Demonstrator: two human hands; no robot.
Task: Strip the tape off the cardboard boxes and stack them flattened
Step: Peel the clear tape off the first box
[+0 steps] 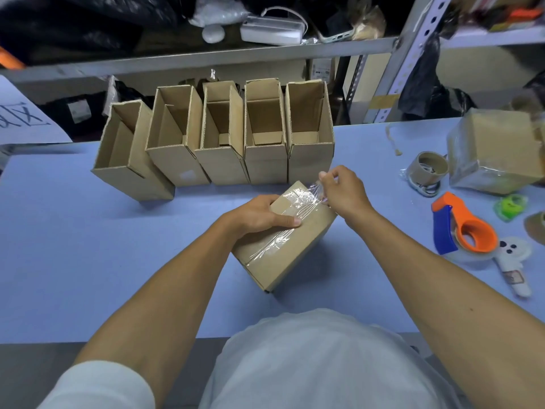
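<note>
A closed cardboard box (298, 249) lies tilted on the blue table (88, 246) in front of me, with clear tape (303, 200) running along its top seam. My left hand (259, 215) presses down on the box's top, thumb across the seam. My right hand (343, 187) pinches the far end of the tape, which is lifted and crinkled off the box's far corner. Behind it, several open-topped cardboard boxes (221, 134) stand in a row.
At the right lie an orange and blue tape dispenser (463, 228), an empty tape core (427, 169), a tape-wrapped box (495, 152), a green item (510, 206) and a small white tool (513, 258). Metal shelving (206, 54) with clutter stands behind the table.
</note>
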